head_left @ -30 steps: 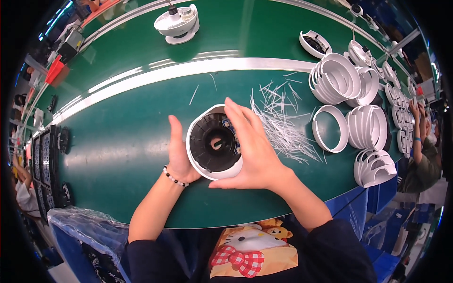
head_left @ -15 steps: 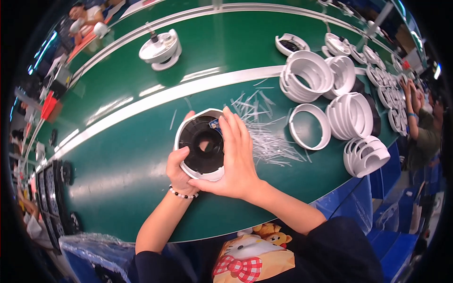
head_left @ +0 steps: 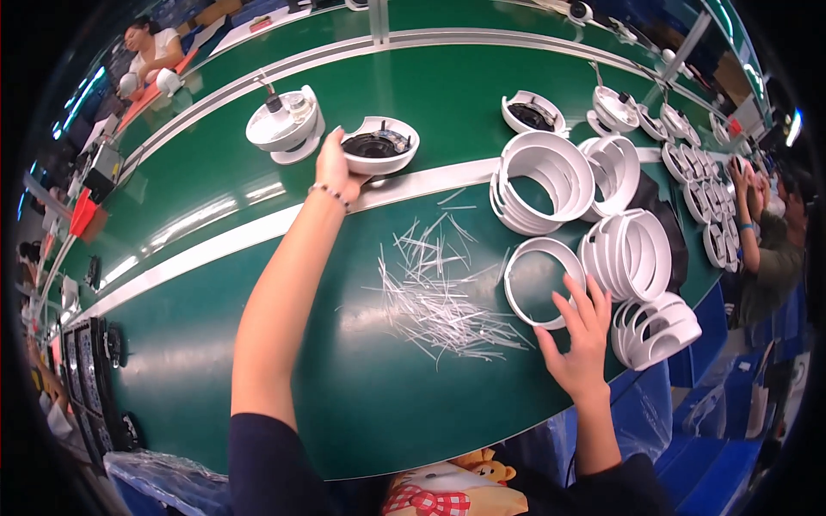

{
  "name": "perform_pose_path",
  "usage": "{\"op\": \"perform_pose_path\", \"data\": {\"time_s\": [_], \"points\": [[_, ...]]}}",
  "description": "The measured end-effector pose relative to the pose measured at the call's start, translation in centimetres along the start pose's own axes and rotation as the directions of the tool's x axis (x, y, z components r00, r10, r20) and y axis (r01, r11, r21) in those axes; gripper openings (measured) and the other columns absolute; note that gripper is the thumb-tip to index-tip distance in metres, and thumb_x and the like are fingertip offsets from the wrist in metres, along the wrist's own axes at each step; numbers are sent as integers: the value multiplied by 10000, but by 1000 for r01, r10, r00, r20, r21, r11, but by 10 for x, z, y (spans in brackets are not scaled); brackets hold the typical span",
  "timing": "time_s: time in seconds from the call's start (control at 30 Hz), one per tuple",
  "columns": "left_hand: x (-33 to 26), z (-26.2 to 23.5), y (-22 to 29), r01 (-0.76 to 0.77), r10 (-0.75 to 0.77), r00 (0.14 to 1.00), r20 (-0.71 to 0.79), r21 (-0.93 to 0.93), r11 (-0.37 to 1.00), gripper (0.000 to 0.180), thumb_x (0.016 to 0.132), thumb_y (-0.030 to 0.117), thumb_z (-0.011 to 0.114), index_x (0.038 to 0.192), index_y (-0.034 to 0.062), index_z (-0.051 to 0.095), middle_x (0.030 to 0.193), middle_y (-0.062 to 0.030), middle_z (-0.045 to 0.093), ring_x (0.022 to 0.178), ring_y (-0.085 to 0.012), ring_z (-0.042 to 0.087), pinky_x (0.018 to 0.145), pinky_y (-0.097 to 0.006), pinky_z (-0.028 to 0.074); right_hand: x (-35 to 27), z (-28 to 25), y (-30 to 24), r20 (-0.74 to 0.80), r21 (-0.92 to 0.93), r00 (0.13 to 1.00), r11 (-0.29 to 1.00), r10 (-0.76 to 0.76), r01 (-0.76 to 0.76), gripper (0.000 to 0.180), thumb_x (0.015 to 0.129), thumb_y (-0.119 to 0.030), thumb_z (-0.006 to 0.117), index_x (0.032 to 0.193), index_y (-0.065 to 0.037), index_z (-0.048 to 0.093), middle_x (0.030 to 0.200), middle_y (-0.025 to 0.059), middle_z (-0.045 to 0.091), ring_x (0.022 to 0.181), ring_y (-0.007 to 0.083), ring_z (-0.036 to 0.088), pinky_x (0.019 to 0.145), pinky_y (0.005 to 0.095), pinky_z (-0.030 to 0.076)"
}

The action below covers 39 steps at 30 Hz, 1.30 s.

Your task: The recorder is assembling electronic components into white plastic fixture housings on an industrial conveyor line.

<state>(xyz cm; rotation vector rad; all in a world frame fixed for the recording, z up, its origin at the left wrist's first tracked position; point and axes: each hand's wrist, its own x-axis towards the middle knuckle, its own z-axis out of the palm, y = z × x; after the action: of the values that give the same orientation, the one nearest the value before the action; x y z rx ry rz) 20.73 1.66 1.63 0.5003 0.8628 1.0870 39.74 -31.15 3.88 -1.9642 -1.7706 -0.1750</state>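
Note:
My left arm stretches far across the table, and my left hand [head_left: 337, 165] grips the left side of a white bowl-shaped housing [head_left: 391, 163] with a black inner part. The housing is over the far green strip, just past the pale rail. At the right, my right hand [head_left: 578, 344] has its fingers spread beside a single white plastic ring [head_left: 516, 303]. Its fingertips are at the ring's right edge; I cannot tell whether they touch it. A loose heap of thin white strips [head_left: 443, 314] lies between my arms.
Nested white rings [head_left: 538, 206] and more ring stacks [head_left: 632, 258] stand at the right. A white assembly on a round foot [head_left: 288, 129] is at the far left, another black-lined housing [head_left: 532, 112] behind the rings. Black trays [head_left: 86, 370] line the left edge. Other people sit around.
My left hand has carried the housing away from me to the far strip. My right hand has let go of it and moved right to the single ring.

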Motion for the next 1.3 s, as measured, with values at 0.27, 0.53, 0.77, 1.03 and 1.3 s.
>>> {"op": "perform_pose_path", "data": {"time_s": [0.27,0.53,0.77,1.03,1.3], "points": [[43,-1,-6,-306,426,903,54,776,551,469,757,234,566,1136,-17,453,1003,-137,556,887,-225,560,697,-333,486,-12,17,26,33,19,997,997,-75,75,83,667,-51,625,733,-58,574,942,47,584,1068,340,449,959,530,189],[-219,-115,132,-402,304,885,353,908,117,307,814,162,545,1071,-5,518,1012,-111,582,962,-171,545,848,-275,426,-15,9,-29,-472,217,818,856,-328,468,113,771,-71,586,742,38,581,783,172,596,688,294,581,635,346,483],[-501,-283,194,207,783,608,-129,978,1,173,781,99,553,924,3,574,911,-50,603,829,-135,571,762,-253,449,-22,11,-87,-485,435,761,637,-430,637,170,777,-113,591,688,30,578,729,159,587,651,277,583,584,331,487],[-596,-407,99,454,546,344,-764,644,615,384,759,307,618,973,-10,576,835,-82,620,703,-122,594,601,-252,500,-21,18,-133,-339,600,605,330,-720,728,93,776,-33,554,778,60,553,853,163,563,782,315,561,713,393,467],[-542,-420,83,785,552,302,-778,531,318,825,581,624,598,1060,-41,498,1037,-211,552,965,-287,542,838,-336,411,-27,39,-182,-316,629,488,205,-814,750,132,630,-33,664,724,13,583,779,110,579,629,252,566,560,329,472]]}}
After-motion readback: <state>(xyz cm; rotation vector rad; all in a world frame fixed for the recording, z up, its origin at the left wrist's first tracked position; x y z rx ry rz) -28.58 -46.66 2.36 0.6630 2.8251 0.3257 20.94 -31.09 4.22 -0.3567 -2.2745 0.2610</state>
